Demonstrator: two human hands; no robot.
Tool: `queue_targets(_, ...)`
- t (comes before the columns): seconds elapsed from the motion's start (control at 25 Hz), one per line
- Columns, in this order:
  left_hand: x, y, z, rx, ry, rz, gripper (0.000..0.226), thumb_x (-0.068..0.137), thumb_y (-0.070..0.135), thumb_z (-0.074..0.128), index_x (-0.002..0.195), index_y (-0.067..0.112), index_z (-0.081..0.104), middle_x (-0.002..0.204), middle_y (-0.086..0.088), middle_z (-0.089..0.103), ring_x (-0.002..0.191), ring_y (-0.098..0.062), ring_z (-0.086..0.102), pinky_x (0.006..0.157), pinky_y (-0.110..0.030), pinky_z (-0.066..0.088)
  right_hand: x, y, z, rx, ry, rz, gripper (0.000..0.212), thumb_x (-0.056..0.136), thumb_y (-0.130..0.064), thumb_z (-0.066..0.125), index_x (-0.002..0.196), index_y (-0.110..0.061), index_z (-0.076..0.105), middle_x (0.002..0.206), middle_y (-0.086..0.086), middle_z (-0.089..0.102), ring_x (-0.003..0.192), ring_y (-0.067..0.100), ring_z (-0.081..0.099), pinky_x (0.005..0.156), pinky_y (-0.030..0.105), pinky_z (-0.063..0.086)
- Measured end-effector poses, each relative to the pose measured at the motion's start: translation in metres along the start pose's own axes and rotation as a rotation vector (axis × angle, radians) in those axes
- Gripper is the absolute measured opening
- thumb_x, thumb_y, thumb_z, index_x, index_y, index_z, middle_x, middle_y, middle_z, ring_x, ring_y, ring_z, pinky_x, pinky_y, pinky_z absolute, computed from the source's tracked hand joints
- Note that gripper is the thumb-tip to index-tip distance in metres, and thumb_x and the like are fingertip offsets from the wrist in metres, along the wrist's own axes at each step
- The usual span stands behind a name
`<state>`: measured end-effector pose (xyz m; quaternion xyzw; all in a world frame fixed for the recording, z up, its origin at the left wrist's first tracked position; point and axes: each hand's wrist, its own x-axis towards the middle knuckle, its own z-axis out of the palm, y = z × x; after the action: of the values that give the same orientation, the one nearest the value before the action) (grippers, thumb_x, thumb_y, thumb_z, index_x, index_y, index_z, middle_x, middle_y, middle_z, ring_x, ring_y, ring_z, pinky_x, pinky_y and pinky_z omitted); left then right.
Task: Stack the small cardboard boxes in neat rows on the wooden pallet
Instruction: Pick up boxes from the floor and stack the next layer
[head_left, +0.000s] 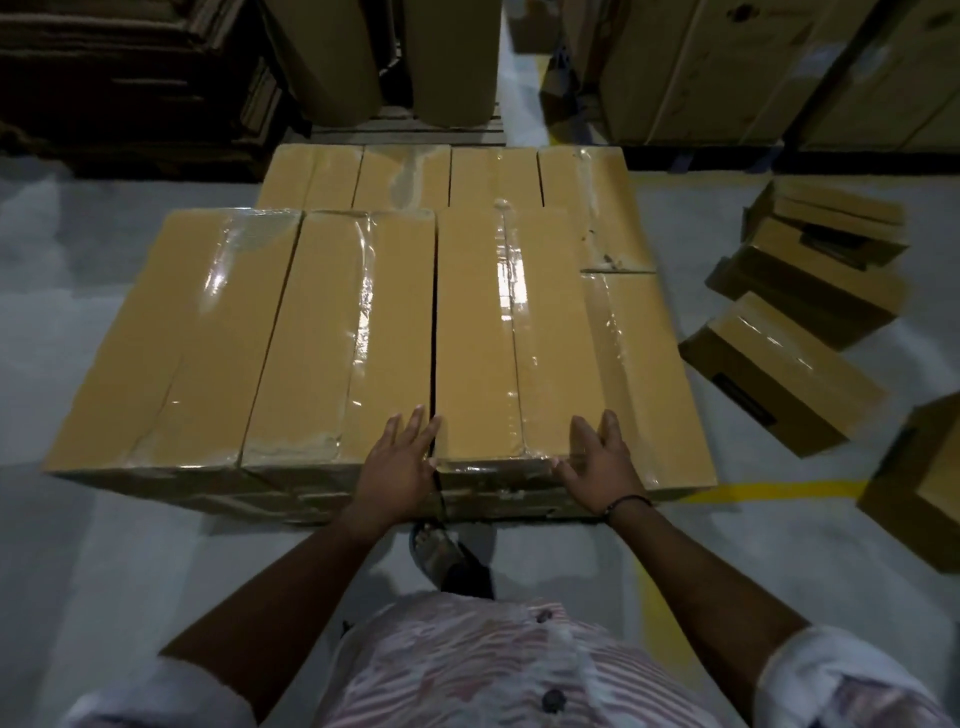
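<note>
A stack of long taped cardboard boxes fills the middle of the view. Its top layer has three boxes side by side: a left box (176, 338), a middle box (343, 332) and a right box (514, 332). A lower row of boxes (447, 176) lies behind, and a lower box (644, 374) shows on the right. The pallet under them is hidden. My left hand (397, 467) rests flat with straight fingers at the near end of the gap between the middle and right boxes. My right hand (597, 457) lies spread on the right box's near right corner.
Several loose cardboard boxes (779, 374) lie scattered on the grey floor to the right. Tall cartons (727, 67) stand at the back right, big paper rolls (332, 57) at the back middle and flattened cardboard stacks (130, 78) at the back left. A yellow floor line (779, 491) runs right.
</note>
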<state>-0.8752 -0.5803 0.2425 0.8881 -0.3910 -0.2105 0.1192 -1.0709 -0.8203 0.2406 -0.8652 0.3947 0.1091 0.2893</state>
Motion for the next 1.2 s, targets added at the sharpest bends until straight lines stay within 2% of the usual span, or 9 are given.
queue_targets(0.16,0.003,0.012,0.001,-0.205,0.077,-0.133,0.050,0.096,0.015,0.064,0.144,0.020,0.050,0.168,0.003,0.021,0.156,-0.029,0.015,0.123,-0.046,0.024,-0.015,0.015,-0.001,0.207,-0.010,0.035,0.067,0.098,-0.036,0.063,0.157,-0.027,0.032,0.166,0.014,0.014,0.149,0.033,0.026,0.118,0.038,0.028)
queue_targets(0.36,0.017,0.017,0.003,-0.230,0.089,-0.199,0.036,0.089,0.019,0.073,0.124,0.012,0.067,0.164,-0.008,0.031,0.150,-0.029,0.029,0.122,-0.044,0.027,-0.016,0.021,-0.013,0.269,-0.006,0.039,0.054,0.102,-0.023,0.056,0.154,-0.021,0.041,0.162,0.009,0.032,0.150,0.026,0.029,0.119,0.036,0.027)
queue_targets(0.48,0.021,0.023,-0.003,-0.245,0.057,-0.241,0.034,0.094,0.020,0.068,0.125,0.006,0.069,0.164,-0.012,0.030,0.152,-0.027,0.024,0.122,-0.039,0.021,-0.016,0.022,-0.020,0.345,-0.014,0.071,0.055,0.102,-0.017,0.056,0.154,-0.021,0.041,0.158,0.006,0.040,0.142,0.027,0.041,0.115,0.036,0.036)
queue_targets(0.6,0.018,0.020,0.001,-0.344,0.049,-0.271,0.037,0.095,0.013,0.064,0.130,0.002,0.066,0.164,-0.011,0.029,0.150,-0.030,0.028,0.122,-0.041,0.026,-0.022,0.021,-0.021,0.333,-0.035,0.067,0.062,0.101,-0.014,0.057,0.157,-0.022,0.033,0.158,0.006,0.040,0.141,0.029,0.042,0.113,0.036,0.039)
queue_targets(0.8,0.008,0.022,0.007,-0.605,0.064,-0.316,0.061,0.097,0.008,0.062,0.153,0.002,0.039,0.154,-0.013,0.046,0.140,-0.031,0.045,0.117,-0.047,0.038,-0.024,0.022,-0.021,0.260,-0.044,0.037,0.063,0.100,-0.015,0.058,0.157,-0.019,0.033,0.155,0.009,0.045,0.135,0.031,0.049,0.101,0.030,0.041)
queue_targets(0.88,0.011,0.021,0.009,-0.579,0.087,-0.315,0.056,0.096,0.010,0.063,0.148,-0.001,0.046,0.156,-0.013,0.045,0.142,-0.033,0.043,0.118,-0.048,0.036,-0.022,0.022,-0.021,0.244,-0.053,0.027,0.061,0.099,-0.015,0.058,0.155,-0.018,0.034,0.153,0.009,0.046,0.130,0.030,0.052,0.097,0.028,0.041)
queue_targets(1.0,0.013,0.023,0.006,-0.446,0.138,-0.321,0.037,0.097,0.019,0.064,0.129,-0.001,0.066,0.158,-0.010,0.041,0.144,-0.031,0.037,0.122,-0.045,0.025,-0.020,0.022,-0.023,0.223,-0.062,0.014,0.062,0.099,-0.016,0.057,0.156,-0.017,0.032,0.152,0.012,0.047,0.128,0.033,0.053,0.097,0.031,0.042)
queue_targets(1.12,0.015,0.032,0.004,-0.449,0.162,-0.355,0.034,0.098,0.022,0.064,0.125,0.001,0.070,0.158,-0.010,0.040,0.145,-0.029,0.034,0.121,-0.043,0.021,-0.013,0.023,-0.027,0.310,-0.070,0.088,0.069,0.101,-0.017,0.055,0.161,-0.023,0.021,0.159,0.011,0.039,0.138,0.033,0.045,0.105,0.034,0.042)
queue_targets(1.2,0.018,0.039,0.003,-0.507,0.177,-0.398,0.035,0.097,0.021,0.065,0.124,0.000,0.069,0.158,-0.010,0.042,0.146,-0.029,0.034,0.121,-0.043,0.024,-0.009,0.023,-0.029,0.335,-0.075,0.115,0.070,0.101,-0.013,0.053,0.161,-0.024,0.019,0.161,0.010,0.034,0.140,0.033,0.042,0.104,0.035,0.042)
